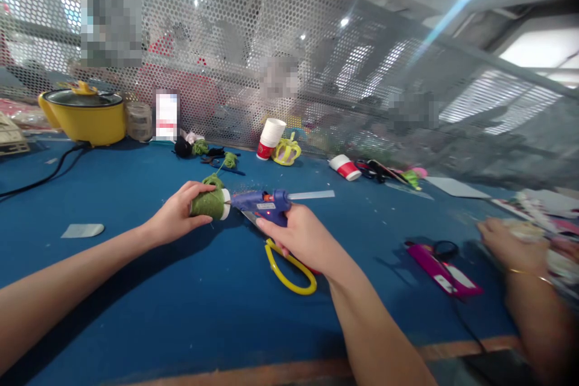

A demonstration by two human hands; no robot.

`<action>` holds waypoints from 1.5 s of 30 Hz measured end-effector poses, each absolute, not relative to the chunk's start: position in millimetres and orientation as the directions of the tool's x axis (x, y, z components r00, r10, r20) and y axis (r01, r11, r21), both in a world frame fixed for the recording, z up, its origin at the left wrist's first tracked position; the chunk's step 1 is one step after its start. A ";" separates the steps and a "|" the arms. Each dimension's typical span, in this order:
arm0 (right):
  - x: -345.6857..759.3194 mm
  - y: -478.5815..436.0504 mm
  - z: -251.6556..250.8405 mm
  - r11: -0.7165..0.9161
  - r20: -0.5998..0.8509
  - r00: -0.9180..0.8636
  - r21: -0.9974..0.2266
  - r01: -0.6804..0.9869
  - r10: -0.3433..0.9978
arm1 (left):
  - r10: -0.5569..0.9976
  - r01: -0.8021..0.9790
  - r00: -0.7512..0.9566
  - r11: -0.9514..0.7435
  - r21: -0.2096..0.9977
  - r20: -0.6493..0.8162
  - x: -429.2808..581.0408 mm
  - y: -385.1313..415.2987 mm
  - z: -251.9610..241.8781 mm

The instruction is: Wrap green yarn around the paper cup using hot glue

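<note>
My left hand [185, 211] is closed around a paper cup wrapped in green yarn [207, 205], lying sideways with its white end facing right. In my right hand [301, 232] is a blue glue gun [260, 202], its nozzle at the white end of the cup; whether they touch I cannot tell. A clear glue stick [312, 195] juts from the back of the gun. Below my right hand lie scissors with a yellow handle [292, 271], their blades partly hidden by the gun. Loose green yarn [213, 180] lies just behind the wrapped cup.
A yellow electric pot [93, 117] stands back left. Stacked paper cups [270, 137], a yellow crown-shaped item [286, 151] and a tipped red-and-white cup [345, 167] are along the mesh screen. A purple device [443, 268] lies right, near another person's hand [515, 247].
</note>
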State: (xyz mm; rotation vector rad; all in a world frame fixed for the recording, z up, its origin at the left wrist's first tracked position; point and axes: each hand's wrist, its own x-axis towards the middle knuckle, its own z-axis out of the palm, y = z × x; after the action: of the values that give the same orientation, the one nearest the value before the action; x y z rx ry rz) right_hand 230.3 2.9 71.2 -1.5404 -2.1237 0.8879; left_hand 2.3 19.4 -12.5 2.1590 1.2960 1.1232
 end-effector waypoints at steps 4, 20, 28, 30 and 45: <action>231.1 3.1 70.6 0.220 -0.068 -0.353 -0.668 0.711 0.933 | 0.865 0.559 0.243 -0.495 0.665 0.440 2.4 19.6 -13.1; 229.2 5.6 70.6 0.198 -0.013 -0.271 -0.651 0.733 0.962 | 0.771 0.575 0.376 -0.629 0.523 0.514 3.8 15.1 -10.4; 228.9 9.4 66.5 0.200 -0.011 -0.277 -0.668 0.717 0.961 | 0.745 0.586 0.408 -0.657 0.475 0.527 4.0 15.1 -12.4; 229.0 10.6 65.3 0.199 -0.008 -0.275 -0.669 0.716 0.961 | 0.740 0.588 0.423 -0.663 0.463 0.522 4.1 14.9 -12.8; 226.4 11.0 66.0 0.153 -0.040 -0.252 -0.697 0.701 0.967 | 0.724 0.585 0.443 -0.680 0.442 0.528 4.7 13.8 -11.1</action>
State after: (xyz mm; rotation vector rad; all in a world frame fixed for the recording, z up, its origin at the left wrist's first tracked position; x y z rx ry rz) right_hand 226.4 11.0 66.0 -1.5872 -2.0189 0.8567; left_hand 4.7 13.8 -11.1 2.4979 1.1482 1.0595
